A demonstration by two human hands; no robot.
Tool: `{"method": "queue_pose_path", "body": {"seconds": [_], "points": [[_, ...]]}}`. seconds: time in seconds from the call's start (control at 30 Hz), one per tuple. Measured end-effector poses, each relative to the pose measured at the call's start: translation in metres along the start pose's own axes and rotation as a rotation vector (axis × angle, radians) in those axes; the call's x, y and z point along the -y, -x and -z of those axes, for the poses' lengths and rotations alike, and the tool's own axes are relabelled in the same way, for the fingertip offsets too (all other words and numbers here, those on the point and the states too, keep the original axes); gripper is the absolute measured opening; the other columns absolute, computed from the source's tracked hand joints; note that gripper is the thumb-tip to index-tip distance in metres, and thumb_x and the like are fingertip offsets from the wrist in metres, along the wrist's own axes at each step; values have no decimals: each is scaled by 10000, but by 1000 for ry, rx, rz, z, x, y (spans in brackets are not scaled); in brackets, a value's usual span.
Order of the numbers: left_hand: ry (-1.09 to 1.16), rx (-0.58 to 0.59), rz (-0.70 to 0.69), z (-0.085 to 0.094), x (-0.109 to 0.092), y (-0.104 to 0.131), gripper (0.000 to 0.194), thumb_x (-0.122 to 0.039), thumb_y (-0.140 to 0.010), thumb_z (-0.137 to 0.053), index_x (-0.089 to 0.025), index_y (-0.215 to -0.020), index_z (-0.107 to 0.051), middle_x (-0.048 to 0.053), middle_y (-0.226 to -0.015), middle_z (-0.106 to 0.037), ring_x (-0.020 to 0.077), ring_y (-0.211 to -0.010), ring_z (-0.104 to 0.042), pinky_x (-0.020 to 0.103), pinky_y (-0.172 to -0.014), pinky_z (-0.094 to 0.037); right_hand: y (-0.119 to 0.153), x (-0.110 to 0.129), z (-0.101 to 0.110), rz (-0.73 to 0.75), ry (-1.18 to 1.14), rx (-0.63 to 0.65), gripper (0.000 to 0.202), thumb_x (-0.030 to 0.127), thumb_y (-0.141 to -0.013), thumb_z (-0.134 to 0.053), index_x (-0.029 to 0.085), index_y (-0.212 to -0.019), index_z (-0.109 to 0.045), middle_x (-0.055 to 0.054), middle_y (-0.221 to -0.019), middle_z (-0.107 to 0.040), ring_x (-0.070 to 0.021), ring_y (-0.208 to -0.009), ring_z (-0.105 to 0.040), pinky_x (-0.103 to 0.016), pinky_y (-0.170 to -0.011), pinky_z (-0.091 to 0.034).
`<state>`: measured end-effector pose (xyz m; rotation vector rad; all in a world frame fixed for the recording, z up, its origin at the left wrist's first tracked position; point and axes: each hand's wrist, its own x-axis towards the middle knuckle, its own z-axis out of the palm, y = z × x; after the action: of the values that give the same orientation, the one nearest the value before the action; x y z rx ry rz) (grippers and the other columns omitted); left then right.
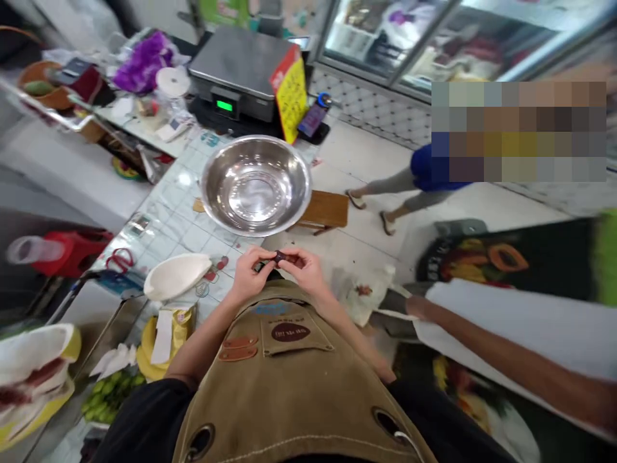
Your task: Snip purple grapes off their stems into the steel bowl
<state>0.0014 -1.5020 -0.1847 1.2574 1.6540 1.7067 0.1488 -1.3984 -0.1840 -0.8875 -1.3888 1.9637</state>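
Observation:
My left hand (pixel 251 273) and my right hand (pixel 304 270) meet in front of my chest, above the brown apron (pixel 299 386). Pinched between the fingertips of both is a small dark reddish-brown object (pixel 279 256), too small to name. Just beyond the hands, a wide stainless steel bowl (pixel 258 222) stands on the counter with nothing in it. Left of my left hand lies a white, boat-shaped foam-like piece (pixel 176 276). Red-handled scissors (pixel 119 260) are farther left.
A weighing scale (pixel 241 71) with a lit green display and a yellow sign (pixel 292 96) stands behind the bowl. Bananas (pixel 152 350) and green fruit (pixel 110 395) are at lower left. Right, a person's arm (pixel 501 347) holds a bag (pixel 366 292); another person stands beyond the wooden stool (pixel 325 209).

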Motion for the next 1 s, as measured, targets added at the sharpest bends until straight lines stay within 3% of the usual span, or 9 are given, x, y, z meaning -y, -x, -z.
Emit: {"method": "queue_pose_path", "body": {"seconds": [0.13,0.23,0.4,0.5,0.7,0.87,1.0], "points": [[142,152,56,-22,-8,5,116,-328,-941,-810,-237,-1006,-838,61,-934,-796,173,-855,-757,293,-757,-624,40,5,21,65,38,-165,454,553,-637,-1029,247,-900,-822,-54,-945,-820,-219,-877,-780,-425,-899,-674],[180,202,76,-36,-24,9,129,-351,-925,-830,-245,-995,-853,68,-937,-812,178,-850,-766,291,-742,-635,64,15,30,137,51,-268,430,538,-621,-1040,252,-867,-834,-63,-976,-816,-221,-919,-779,-408,-881,-674],[197,241,20,-59,-49,14,101,-332,-915,-836,-238,-948,-855,66,-897,-806,172,-805,-768,292,-724,-658,93,28,43,258,58,-324,374,526,-667,-1026,264,-879,-864,-74,-975,-806,-217,-899,-780,-402,-855,-681],[236,310,24,-80,-58,13,138,-356,-905,-851,-234,-968,-843,69,-945,-798,177,-855,-777,300,-757,-680,108,37,63,354,51,-308,305,473,-734,-1003,284,-941,-882,-75,-1026,-806,-224,-946,-789,-420,-884,-692],[287,594,-28,-153,-76,2,258,-318,-980,-774,-272,-1233,-788,94,-1195,-773,194,-1099,-772,341,-974,-679,142,66,131,578,233,-346,157,331,-911,-871,325,-1067,-890,-75,-1115,-810,-216,-1004,-786,-399,-894,-688],[188,735,-183,-221,-95,-13,240,-353,-1000,-734,-241,-1213,-745,117,-1155,-756,213,-1042,-757,358,-922,-670,163,77,190,567,306,-491,151,362,-929,-839,287,-1054,-877,-101,-1131,-796,-225,-999,-771,-390,-869,-691],[110,807,-248,-269,-102,-20,317,-389,-924,-827,-244,-1180,-710,96,-1088,-749,216,-956,-744,356,-847,-649,173,81,233,538,254,-507,177,396,-929,-835,300,-1073,-873,-98,-1118,-766,-227,-977,-764,-378,-833,-688]]}}
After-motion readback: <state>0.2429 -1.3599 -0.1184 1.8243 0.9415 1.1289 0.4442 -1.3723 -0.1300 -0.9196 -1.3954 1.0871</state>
